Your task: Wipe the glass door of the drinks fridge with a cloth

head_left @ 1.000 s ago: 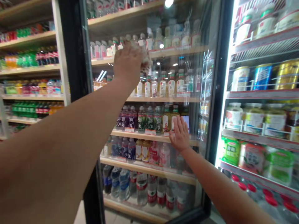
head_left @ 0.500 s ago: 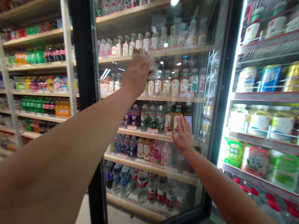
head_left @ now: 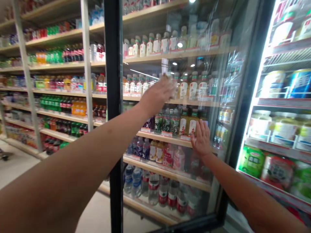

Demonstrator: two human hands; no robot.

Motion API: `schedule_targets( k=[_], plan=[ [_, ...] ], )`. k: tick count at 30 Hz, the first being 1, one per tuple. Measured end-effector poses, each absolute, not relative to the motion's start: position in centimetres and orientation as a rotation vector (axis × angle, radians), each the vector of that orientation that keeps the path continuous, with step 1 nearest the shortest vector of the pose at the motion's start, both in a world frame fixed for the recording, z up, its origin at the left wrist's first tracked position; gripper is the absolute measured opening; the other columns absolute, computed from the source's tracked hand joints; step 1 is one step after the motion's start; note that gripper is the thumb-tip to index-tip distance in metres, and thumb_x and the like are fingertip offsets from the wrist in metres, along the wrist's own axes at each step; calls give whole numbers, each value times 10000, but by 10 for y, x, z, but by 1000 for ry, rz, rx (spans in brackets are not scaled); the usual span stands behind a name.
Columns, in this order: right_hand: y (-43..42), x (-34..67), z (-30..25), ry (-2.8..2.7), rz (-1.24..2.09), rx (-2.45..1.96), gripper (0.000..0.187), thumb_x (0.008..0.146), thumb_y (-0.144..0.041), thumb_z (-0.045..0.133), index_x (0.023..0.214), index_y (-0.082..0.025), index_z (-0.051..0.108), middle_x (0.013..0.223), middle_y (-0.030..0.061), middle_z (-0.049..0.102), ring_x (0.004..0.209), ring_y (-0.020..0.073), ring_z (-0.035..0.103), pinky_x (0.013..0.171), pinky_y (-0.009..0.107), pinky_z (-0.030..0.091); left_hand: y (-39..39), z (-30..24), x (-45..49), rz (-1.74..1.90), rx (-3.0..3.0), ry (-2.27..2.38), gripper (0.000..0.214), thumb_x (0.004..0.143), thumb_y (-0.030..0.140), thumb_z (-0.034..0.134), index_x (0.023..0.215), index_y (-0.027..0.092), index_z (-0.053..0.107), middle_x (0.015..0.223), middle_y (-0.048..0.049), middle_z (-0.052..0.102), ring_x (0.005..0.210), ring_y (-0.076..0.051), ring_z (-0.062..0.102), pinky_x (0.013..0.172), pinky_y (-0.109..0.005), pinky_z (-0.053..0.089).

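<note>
My left hand (head_left: 157,94) reaches across from the left and holds a crumpled pale cloth (head_left: 172,84) against the glass door (head_left: 150,69). Its fingers are bent over the cloth, which is partly hidden and a little blurred. Lower and to the right, my right hand (head_left: 202,139) lies flat on the same glass with its fingers stretched out, holding nothing. The door stands open in its black frame (head_left: 113,97), and shelves of drinks show through or reflect in the pane.
To the right is a lit cooler with cans (head_left: 298,83), jars (head_left: 261,126) and a green pouch (head_left: 251,161) on its racks. On the left, wooden shelves (head_left: 60,66) carry rows of bottles. Pale floor (head_left: 97,213) shows below the door.
My left hand has moved down the glass with the cloth. My right hand stays at about the same place on the pane. The view has turned to the left.
</note>
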State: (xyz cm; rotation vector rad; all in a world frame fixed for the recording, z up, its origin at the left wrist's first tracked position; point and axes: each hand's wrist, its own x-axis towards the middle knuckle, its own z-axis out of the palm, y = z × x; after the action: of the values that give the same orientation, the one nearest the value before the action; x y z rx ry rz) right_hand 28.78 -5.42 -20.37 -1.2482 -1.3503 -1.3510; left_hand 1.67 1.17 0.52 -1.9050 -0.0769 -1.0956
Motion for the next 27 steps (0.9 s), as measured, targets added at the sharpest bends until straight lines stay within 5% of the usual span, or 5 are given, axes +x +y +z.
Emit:
schedule_targets(
  k=[6,13,16,21,27],
  plan=[
    [-51,285,-139,-1102,-1208,-1293,566,1002,-323,313,1550,-183,297,1577,153,373,1479,257,322,1182,532,293,4,-17,7,-778,-1967,101,330,1022,162,390,1284,191,590,1392,-41,597,1335,-188,506,1155,-388,417],
    [-34,283,-111,-986,-1139,-1376,597,993,-309,253,1572,-161,248,1615,129,307,1522,245,223,1210,547,245,21,14,-10,-1377,-1864,-250,455,973,115,363,1389,205,524,1464,-77,523,1441,-235,375,1207,-467,339],
    [-34,287,-119,-1029,-1187,-1334,597,990,-294,271,1569,-146,258,1604,146,324,1520,249,227,1212,543,254,12,-33,5,-1091,-1957,-101,450,976,122,362,1396,182,514,1478,-72,510,1478,-244,306,1238,-507,276],
    [-33,290,-122,-1016,-1224,-1310,596,981,-264,277,1563,-137,275,1589,155,350,1516,252,243,1205,546,272,-3,-65,15,-498,-2068,176,360,1008,164,399,1304,241,590,1413,-11,585,1341,-171,503,1192,-358,359],
    [-30,288,-122,-994,-1227,-1275,592,972,-258,289,1551,-140,311,1576,148,379,1506,253,274,1196,545,294,9,-6,-9,-1268,-1890,-275,428,975,99,395,1377,162,528,1466,-123,517,1421,-258,406,1186,-504,362]
  ],
)
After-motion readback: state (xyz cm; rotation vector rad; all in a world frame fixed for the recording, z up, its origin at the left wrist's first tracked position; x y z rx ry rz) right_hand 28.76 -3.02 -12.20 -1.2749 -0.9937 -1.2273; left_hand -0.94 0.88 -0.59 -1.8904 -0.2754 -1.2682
